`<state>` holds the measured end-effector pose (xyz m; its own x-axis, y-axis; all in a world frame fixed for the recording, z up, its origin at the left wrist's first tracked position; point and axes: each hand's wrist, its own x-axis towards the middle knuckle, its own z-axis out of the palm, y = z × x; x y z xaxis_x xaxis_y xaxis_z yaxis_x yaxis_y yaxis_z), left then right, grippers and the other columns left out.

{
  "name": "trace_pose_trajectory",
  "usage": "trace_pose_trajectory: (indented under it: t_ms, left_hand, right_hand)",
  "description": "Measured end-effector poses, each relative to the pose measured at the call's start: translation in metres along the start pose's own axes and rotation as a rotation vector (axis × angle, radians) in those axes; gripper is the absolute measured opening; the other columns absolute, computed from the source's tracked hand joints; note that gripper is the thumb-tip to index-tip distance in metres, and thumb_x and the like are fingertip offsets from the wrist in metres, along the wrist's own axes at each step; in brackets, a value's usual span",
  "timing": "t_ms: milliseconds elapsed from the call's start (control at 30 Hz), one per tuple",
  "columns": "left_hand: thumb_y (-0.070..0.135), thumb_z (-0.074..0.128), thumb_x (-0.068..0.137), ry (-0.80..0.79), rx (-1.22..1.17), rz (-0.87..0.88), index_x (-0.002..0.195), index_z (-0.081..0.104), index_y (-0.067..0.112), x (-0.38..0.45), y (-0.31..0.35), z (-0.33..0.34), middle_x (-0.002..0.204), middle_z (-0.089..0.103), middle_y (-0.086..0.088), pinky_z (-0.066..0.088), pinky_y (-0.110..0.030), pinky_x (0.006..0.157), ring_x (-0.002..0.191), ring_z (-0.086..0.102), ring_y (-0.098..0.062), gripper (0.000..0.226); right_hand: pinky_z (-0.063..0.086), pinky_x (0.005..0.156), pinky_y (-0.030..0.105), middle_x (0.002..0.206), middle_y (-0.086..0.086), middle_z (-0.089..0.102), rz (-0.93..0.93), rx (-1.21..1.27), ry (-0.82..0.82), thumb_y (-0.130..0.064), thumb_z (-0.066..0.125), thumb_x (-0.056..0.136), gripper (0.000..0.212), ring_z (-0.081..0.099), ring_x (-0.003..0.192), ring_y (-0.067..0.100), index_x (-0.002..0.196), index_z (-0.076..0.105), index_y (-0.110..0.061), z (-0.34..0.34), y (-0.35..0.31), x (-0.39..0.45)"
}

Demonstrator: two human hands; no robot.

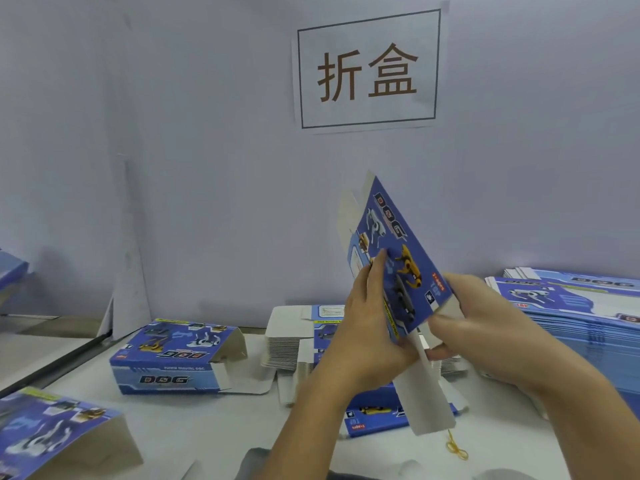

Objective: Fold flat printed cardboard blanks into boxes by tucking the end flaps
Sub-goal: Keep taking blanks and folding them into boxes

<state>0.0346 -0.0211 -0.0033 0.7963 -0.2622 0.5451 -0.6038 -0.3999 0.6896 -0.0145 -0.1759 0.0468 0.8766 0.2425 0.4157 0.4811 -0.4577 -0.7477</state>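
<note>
A blue printed cardboard blank (401,258) with "DOG" lettering and robot-dog pictures is held tilted upright above the table. My left hand (372,317) grips its left edge, thumb on the printed face. My right hand (485,327) holds its lower right corner, fingers curled around the grey end flap (429,393), which hangs down and open. The upper end flaps stand open too.
A folded box (173,358) lies on the white table (214,420) at left with its end flap open; another (52,431) lies at the lower left. Stacks of flat blanks (568,306) rise at right and more (294,337) behind my hands. A yellow rubber band (455,448) lies near the front.
</note>
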Motion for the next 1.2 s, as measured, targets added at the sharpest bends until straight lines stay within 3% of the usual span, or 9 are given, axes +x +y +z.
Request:
trace_pose_trajectory:
  t_ms: [233,400,567,733,800,900,1000,1100,1200]
  left_hand:
    - [0.009,0.071,0.082,0.235,-0.009,0.132,0.151,0.011,0.051,0.002,0.004,0.0,0.15,0.028,0.024,0.055,-0.014,0.085,0.136,0.037,0.0,0.1]
    - [0.042,0.056,0.074,0.565,0.211,-0.08,0.148,0.027,0.035,0.001,0.015,0.003,0.147,0.041,0.011,0.049,-0.048,0.1,0.135,0.041,-0.014,0.079]
    - [0.026,0.064,0.096,0.334,-0.068,-0.175,0.155,0.018,0.038,0.005,0.005,0.002,0.14,0.049,0.004,0.055,-0.034,0.093,0.125,0.052,-0.015,0.076]
    - [0.022,0.054,0.099,0.339,0.372,-0.242,0.155,0.006,0.044,0.002,0.003,0.0,0.153,0.029,-0.003,0.05,-0.049,0.097,0.131,0.039,-0.028,0.077]
    - [0.026,0.056,0.099,0.374,0.493,-0.247,0.155,0.001,0.037,0.002,0.006,-0.002,0.161,0.013,-0.006,0.047,-0.051,0.101,0.137,0.03,-0.028,0.079]
    - [0.02,0.059,0.098,0.384,0.446,-0.207,0.155,-0.004,0.027,0.002,0.015,0.003,0.164,-0.004,-0.01,0.041,-0.051,0.109,0.145,0.022,-0.026,0.085]
    - [0.011,0.062,0.094,0.383,0.21,-0.172,0.156,-0.001,0.027,0.001,0.022,0.008,0.161,0.014,-0.007,0.042,-0.045,0.11,0.142,0.027,-0.021,0.089]
    - [0.0,0.057,0.091,0.366,0.042,-0.063,0.152,0.016,0.03,0.001,0.031,0.009,0.14,0.037,0.007,0.053,-0.034,0.097,0.131,0.04,-0.015,0.08]
    - [-0.001,0.056,0.09,0.236,-0.019,0.031,0.154,0.016,0.032,0.002,0.039,0.012,0.141,0.03,0.015,0.058,-0.035,0.091,0.131,0.036,-0.004,0.083]
  right_hand:
    - [0.06,0.061,0.022,0.088,-0.016,0.072,-0.078,0.086,0.004,0.005,0.044,0.089,0.051,0.069,0.084,0.008,0.091,0.067,-0.04,-0.001,-0.004,-0.001]
    - [0.062,0.068,0.03,0.095,-0.013,0.073,-0.074,0.174,-0.023,0.006,0.04,0.09,0.055,0.07,0.09,0.015,0.095,0.067,-0.042,0.001,-0.005,0.0]
    - [0.061,0.076,0.027,0.111,-0.023,0.068,-0.143,0.18,-0.062,0.006,0.043,0.092,0.075,0.067,0.099,0.006,0.12,0.045,-0.063,-0.008,0.001,-0.002]
    - [0.059,0.085,0.04,0.121,-0.017,0.067,-0.052,0.27,-0.21,-0.032,0.078,0.079,0.071,0.069,0.101,0.009,0.13,0.041,-0.064,-0.026,0.006,-0.007]
    - [0.059,0.078,0.04,0.125,-0.008,0.068,-0.017,0.545,-0.101,-0.043,0.087,0.065,0.086,0.07,0.107,0.018,0.139,0.045,-0.046,-0.032,0.008,-0.006]
    - [0.061,0.072,0.041,0.115,-0.008,0.072,-0.025,0.618,0.143,-0.048,0.068,0.079,0.053,0.072,0.102,0.02,0.128,0.058,-0.035,-0.028,0.009,0.004]
    - [0.057,0.073,0.04,0.1,-0.017,0.074,0.008,0.456,0.368,-0.046,0.059,0.093,0.024,0.073,0.09,0.012,0.116,0.055,-0.039,-0.016,0.017,0.015]
    - [0.057,0.055,0.029,0.097,-0.02,0.073,-0.018,0.497,0.414,-0.041,0.06,0.095,0.034,0.074,0.08,0.008,0.124,0.045,-0.034,-0.003,0.027,0.021]
    - [0.061,0.066,0.037,0.115,-0.009,0.072,-0.065,0.723,0.378,-0.04,0.061,0.094,0.048,0.074,0.096,0.019,0.137,0.039,-0.034,0.001,0.033,0.023]
